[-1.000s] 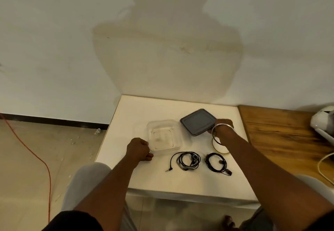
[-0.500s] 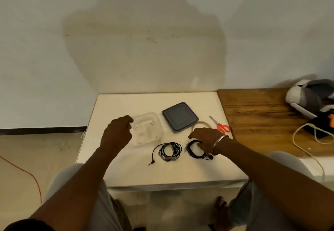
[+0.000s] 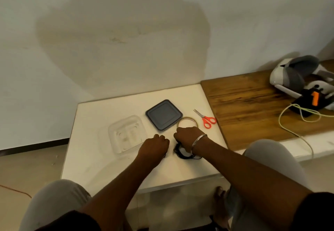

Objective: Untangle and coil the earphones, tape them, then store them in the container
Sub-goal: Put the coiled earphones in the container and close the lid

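Note:
Two black earphone bundles lie near the front of the white table (image 3: 101, 165). My right hand (image 3: 188, 137) is closed down on the right earphones (image 3: 181, 154), whose loops show under my wrist. My left hand (image 3: 155, 146), fingers curled, covers the left earphones; only a sliver of cable (image 3: 165, 155) peeks out, and the grip itself is hidden. The clear plastic container (image 3: 126, 135) stands open just left of my left hand. Its grey lid (image 3: 163, 114) lies behind my hands. A tape roll (image 3: 188, 120) sits beyond my right hand.
Red-handled scissors (image 3: 206, 119) lie right of the tape roll. A wooden tabletop (image 3: 253, 108) adjoins on the right, with a white headset (image 3: 296, 75) and a pale cable (image 3: 289, 115) on it. My knees are below the table's front edge.
My left hand moved right from the container onto the left earphones. My right hand came back from the lid and tape roll down onto the right earphones. The view shifted left.

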